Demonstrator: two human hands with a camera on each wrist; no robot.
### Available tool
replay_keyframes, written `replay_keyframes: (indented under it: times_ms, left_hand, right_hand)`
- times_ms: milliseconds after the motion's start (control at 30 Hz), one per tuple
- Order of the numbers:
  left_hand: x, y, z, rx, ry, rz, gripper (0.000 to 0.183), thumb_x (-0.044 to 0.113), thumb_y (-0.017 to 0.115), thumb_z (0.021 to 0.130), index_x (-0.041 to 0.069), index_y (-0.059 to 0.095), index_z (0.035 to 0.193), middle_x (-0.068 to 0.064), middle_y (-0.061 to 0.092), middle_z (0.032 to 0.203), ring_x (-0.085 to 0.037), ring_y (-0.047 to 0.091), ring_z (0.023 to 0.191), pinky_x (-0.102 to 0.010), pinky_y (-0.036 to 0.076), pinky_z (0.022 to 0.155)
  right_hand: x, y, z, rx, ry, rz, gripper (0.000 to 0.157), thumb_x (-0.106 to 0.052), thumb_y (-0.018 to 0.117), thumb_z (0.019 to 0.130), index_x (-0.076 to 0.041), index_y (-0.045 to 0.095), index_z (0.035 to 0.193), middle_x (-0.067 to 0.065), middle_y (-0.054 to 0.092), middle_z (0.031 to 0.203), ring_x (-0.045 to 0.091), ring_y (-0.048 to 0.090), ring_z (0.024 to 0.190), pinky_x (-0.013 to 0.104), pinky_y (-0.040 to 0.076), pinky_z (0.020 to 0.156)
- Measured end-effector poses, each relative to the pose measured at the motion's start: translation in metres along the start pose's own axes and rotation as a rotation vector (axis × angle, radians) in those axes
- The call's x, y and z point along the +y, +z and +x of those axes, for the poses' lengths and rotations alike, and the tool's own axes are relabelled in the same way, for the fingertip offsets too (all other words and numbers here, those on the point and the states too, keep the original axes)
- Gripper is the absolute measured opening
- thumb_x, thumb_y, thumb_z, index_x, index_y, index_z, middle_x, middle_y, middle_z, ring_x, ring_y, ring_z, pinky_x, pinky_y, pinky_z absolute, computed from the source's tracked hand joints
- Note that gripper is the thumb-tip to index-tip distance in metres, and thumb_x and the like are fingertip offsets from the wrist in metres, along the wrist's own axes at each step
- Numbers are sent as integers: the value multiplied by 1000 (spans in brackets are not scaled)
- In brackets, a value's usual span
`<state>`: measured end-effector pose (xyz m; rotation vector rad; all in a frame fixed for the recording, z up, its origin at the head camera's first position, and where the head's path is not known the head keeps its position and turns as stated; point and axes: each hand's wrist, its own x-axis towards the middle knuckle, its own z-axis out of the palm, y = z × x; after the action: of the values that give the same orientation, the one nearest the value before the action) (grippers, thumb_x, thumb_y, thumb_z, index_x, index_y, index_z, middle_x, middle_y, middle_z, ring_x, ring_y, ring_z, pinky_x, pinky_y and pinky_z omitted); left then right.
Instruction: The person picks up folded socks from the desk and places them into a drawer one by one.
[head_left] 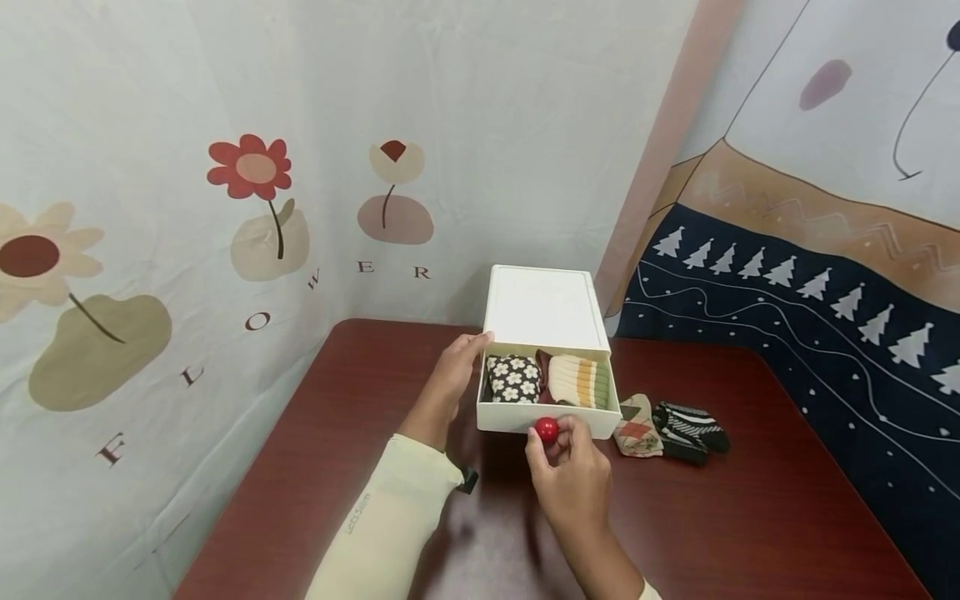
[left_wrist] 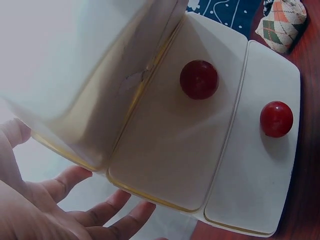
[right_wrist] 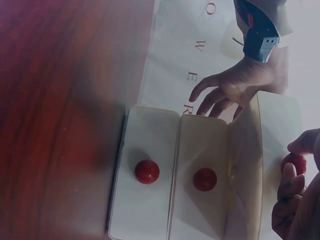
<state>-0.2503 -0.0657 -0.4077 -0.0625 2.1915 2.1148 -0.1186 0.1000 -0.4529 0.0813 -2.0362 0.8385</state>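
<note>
Drawer (head_left: 498,417) juts towards six o'clock from a white cabinet (head_left: 546,308), the right hand (head_left: 576,479) pinching the red knob (head_left: 547,430) on its front. At nine o'clock the left hand (head_left: 450,375) rests against the cabinet, fingers extended, gripping nothing. Best, I think, to keep the knob travelling straight along the twelve-to-six line, brace the cabinet lightly, hold the left thumb clear of the gap and leave the rolled socks (head_left: 514,379) below the rim. Whether the drawer moves in or out I can't tell. Its back end is hidden inside, the two lower drawers (left_wrist: 165,145) show only in the wrist views, and the right one cuts off part of that hand
</note>
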Motion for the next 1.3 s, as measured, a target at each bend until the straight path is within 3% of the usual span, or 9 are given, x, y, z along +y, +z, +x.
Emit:
replay_keyframes:
  times_ms: [200, 333, 500, 867, 1300]
  left_hand:
    - [4, -2, 1, -13, -26, 24, 49, 55, 60, 106, 12, 65, 128, -15, 62, 144, -40, 51, 147, -76, 28, 126]
    - [7, -4, 2, -30, -66, 33, 54, 59, 60, 105, 15, 63, 135, -15, 59, 154, -41, 48, 150, -82, 26, 123]
    - [8, -4, 0, -37, -88, 38, 56, 60, 58, 106, 16, 62, 140, -13, 50, 165, -42, 41, 157, -82, 27, 122]
    - [10, -2, -6, -28, -132, 27, 55, 58, 57, 107, 16, 60, 142, -13, 53, 162, -41, 46, 154, -81, 28, 122]
    - [13, 0, -6, -39, -134, 21, 58, 59, 55, 108, 14, 60, 144, -12, 46, 169, -43, 41, 158, -82, 28, 121]
  right_hand:
    - [1, 7, 14, -23, 16, -9, 29, -13, 88, 83, -2, 66, 99, 0, 64, 63, 10, 56, 53, 29, 43, 49]
    - [1, 11, 24, -67, 67, -15, 30, -15, 88, 85, -3, 66, 101, 1, 64, 65, 9, 54, 53, 30, 43, 51]
    - [3, 17, 35, -127, 138, -27, 30, -18, 88, 88, -4, 66, 103, 2, 64, 67, 9, 53, 55, 31, 43, 52]
    - [10, 32, 56, -241, 210, -57, 31, -24, 86, 94, -4, 66, 105, 6, 64, 72, 17, 56, 59, 33, 44, 55]
    - [18, 44, 71, -265, 229, -43, 30, -27, 84, 96, -4, 65, 104, 8, 64, 72, 21, 59, 62, 34, 45, 54]
